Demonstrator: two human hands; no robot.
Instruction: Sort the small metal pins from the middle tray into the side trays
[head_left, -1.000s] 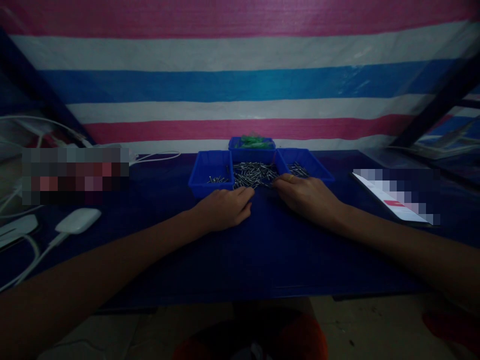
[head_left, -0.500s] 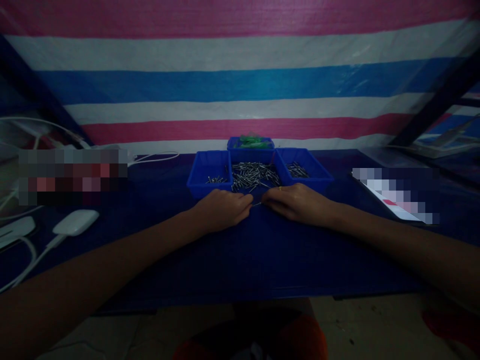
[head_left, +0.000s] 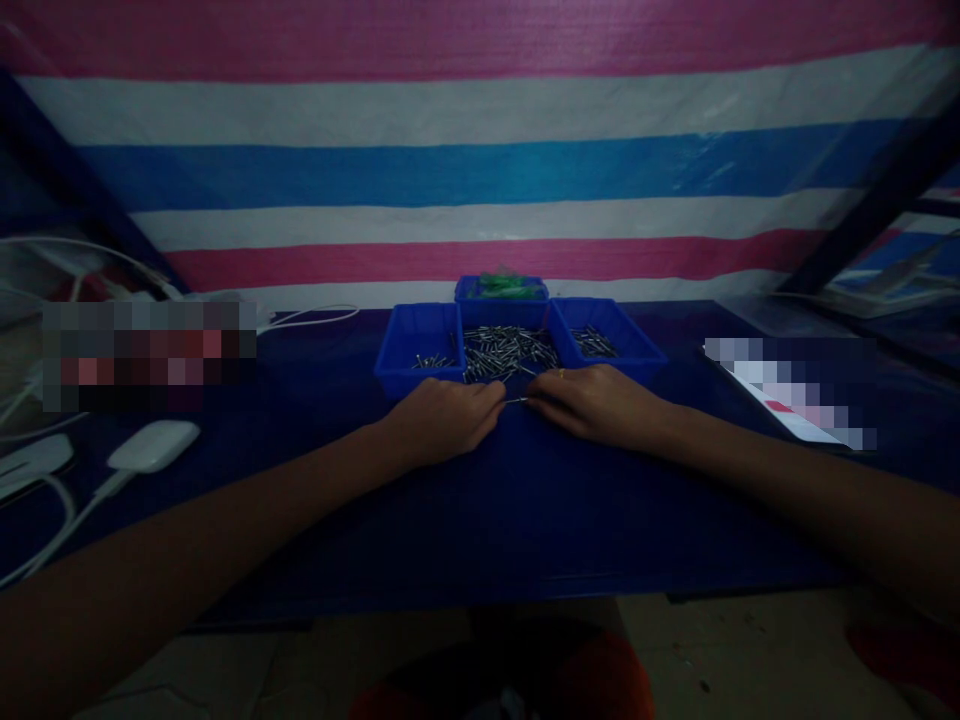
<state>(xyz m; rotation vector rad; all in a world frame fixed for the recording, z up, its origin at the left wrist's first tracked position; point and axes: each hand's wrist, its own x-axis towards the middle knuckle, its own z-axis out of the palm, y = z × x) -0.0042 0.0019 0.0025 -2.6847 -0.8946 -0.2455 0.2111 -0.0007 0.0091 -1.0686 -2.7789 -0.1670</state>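
A thin, silvery metal pin spans the small gap between my two hands, just above or on the blue table. My left hand is closed, its fingertips pinching one end. From the other side my right hand, a ring on one finger, has its fingers pressed together on the opposite end. Both tips of the pin are hidden by the fingers. Right behind the hands lies a heap of similar metal pins. Blue bins flank it: the left bin and the right bin each hold some metal pieces.
A rear blue bin carries green plastic material. On the left are a white charger with cable and a blurred-out object. At right lies a partly blurred white flat item. A striped sheet hangs behind the table.
The pin between my hands shows a bit more clearly and sits slightly higher near the right fingers. Both hands stay nearly in place, still closed.
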